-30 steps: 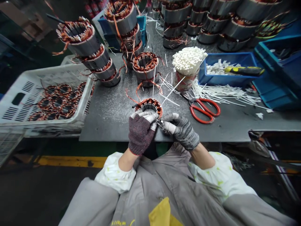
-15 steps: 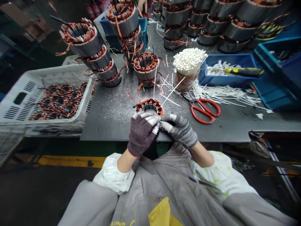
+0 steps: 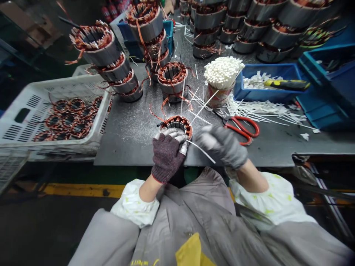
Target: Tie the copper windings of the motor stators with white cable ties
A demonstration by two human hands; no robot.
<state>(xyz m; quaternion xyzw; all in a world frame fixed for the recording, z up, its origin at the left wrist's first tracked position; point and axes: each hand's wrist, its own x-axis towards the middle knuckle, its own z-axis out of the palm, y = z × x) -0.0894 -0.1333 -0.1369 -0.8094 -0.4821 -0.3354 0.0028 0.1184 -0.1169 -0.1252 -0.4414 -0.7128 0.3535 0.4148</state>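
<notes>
At the table's front edge, my left hand (image 3: 168, 153), in a dark maroon glove with white-wrapped fingertips, is closed on the near rim of a copper-wound stator (image 3: 189, 127). A thin white sleeve (image 3: 203, 151) sticks out from beside its fingertips toward the lower right. My right hand (image 3: 226, 145), in a grey glove, is raised to the right of the stator, smeared by motion, so its fingers cannot be made out. Just beyond it lie red-handled scissors (image 3: 253, 127). Another stator (image 3: 173, 83) stands upright behind the first.
Stacked stators (image 3: 120, 75) rise at the left and back, beside a white crate (image 3: 57, 146) of wound rings. A tub of white sticks (image 3: 222, 79), loose white sleeves (image 3: 257, 109) and a blue bin (image 3: 267, 95) holding a yellow-black tool (image 3: 287, 85) stand right. A person's hand (image 3: 168, 6) shows far back.
My right hand has moved right, away from the stator and my left hand, toward the scissors. The white sleeve now shows at full length between the hands. My left hand stays at the stator.
</notes>
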